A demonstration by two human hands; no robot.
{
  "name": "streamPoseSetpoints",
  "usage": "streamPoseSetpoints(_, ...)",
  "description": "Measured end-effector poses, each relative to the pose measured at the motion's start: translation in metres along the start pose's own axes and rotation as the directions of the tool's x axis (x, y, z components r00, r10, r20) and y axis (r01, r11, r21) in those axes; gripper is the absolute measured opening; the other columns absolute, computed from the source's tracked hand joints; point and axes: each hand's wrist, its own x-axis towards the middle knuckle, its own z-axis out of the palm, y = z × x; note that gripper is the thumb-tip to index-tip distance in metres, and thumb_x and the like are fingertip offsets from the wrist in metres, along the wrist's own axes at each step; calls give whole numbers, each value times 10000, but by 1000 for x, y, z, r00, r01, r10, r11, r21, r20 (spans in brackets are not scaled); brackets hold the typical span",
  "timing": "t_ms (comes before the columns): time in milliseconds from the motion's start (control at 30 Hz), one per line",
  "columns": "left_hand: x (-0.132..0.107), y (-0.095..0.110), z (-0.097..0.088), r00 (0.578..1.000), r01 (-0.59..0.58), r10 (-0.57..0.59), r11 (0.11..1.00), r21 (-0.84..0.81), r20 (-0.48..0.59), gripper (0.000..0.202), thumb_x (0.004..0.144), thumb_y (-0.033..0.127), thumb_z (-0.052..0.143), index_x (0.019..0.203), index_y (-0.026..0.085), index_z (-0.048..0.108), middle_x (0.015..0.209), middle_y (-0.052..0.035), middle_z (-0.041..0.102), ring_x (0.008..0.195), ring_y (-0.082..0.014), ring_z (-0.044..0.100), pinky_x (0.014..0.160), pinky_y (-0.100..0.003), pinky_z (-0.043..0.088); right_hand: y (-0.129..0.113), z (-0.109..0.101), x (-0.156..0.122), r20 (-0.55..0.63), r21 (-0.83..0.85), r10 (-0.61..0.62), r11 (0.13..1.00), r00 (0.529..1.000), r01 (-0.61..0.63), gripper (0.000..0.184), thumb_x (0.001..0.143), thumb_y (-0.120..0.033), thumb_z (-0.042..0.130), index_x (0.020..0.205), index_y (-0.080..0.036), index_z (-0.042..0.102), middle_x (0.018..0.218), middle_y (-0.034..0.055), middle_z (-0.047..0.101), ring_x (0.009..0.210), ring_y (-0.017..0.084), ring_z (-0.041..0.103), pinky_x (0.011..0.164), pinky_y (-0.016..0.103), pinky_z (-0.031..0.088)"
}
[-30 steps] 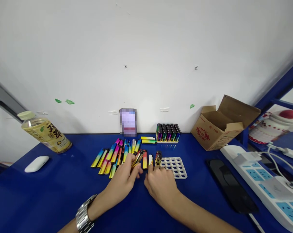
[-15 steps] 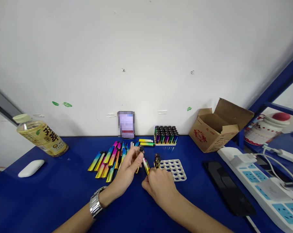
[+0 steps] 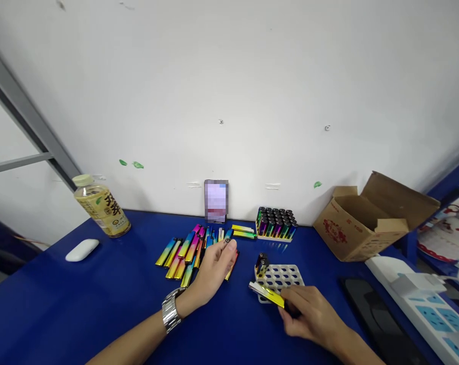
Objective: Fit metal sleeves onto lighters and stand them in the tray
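My left hand, a metal watch at its wrist, is closed with thumb and fingertips together. A small dark end of something, mostly hidden by the fingers, shows at the fingertips. Low over the table, my right hand pinches a shiny yellow lighter with a silvery end pointing left. Just behind it lies a pale holed tray; a couple of black-ended lighters stand upright in its back left corner. Loose rainbow-coloured lighters lie in a pile to the left, partly behind my left hand.
A filled rack of upright lighters stands by the wall, with a phone leaning nearby. On the right are an open carton, a black phone and a power strip. A bottle and white case sit left.
My right hand has moved right and nearer me, away from the upright lighters at the tray, and the yellow lighter now shows in it. The whole view has shifted with the head.
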Motion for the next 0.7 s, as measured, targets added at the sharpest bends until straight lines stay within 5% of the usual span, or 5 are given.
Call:
streamPoseSetpoints(133, -2, 2, -2, 999, -26, 32, 983, 182, -31, 520, 831, 601, 430, 513, 206, 315, 467, 77, 258, 444, -67, 266, 442, -232, 210, 5, 18, 4, -125, 32, -24, 999, 992, 28, 92, 812, -123, 471, 823, -176, 545, 449, -61, 476, 358, 89, 433, 396, 203, 334)
streamPoseSetpoints(300, -1, 4, -2, 993, -25, 69, 917, 398, -98, 419, 782, 470, 451, 497, 216, 277, 478, 69, 259, 467, -72, 265, 456, -235, 201, 7, 32, 16, -143, 57, -43, 997, 989, 51, 106, 799, -124, 471, 770, -195, 544, 448, -59, 481, 358, 88, 421, 380, 207, 325)
streamPoseSetpoints(567, -2, 5, -2, 987, 5, 64, 902, 432, -147, 405, 796, 465, 425, 513, 224, 263, 473, 70, 264, 454, -77, 279, 454, -233, 221, 9, 33, 20, -200, 121, 17, 993, 980, 8, 104, 790, -152, 495, 762, -184, 590, 447, -45, 518, 349, 88, 444, 379, 196, 357)
streamPoseSetpoints(700, -4, 3, -1, 989, -32, 91, 898, 438, -114, 417, 833, 471, 426, 538, 218, 274, 496, 71, 265, 473, -80, 279, 469, -234, 223, 10, 29, 20, -240, 211, 177, 969, 955, -126, 116, 779, -187, 518, 709, -183, 610, 441, -39, 538, 331, 79, 463, 365, 175, 367)
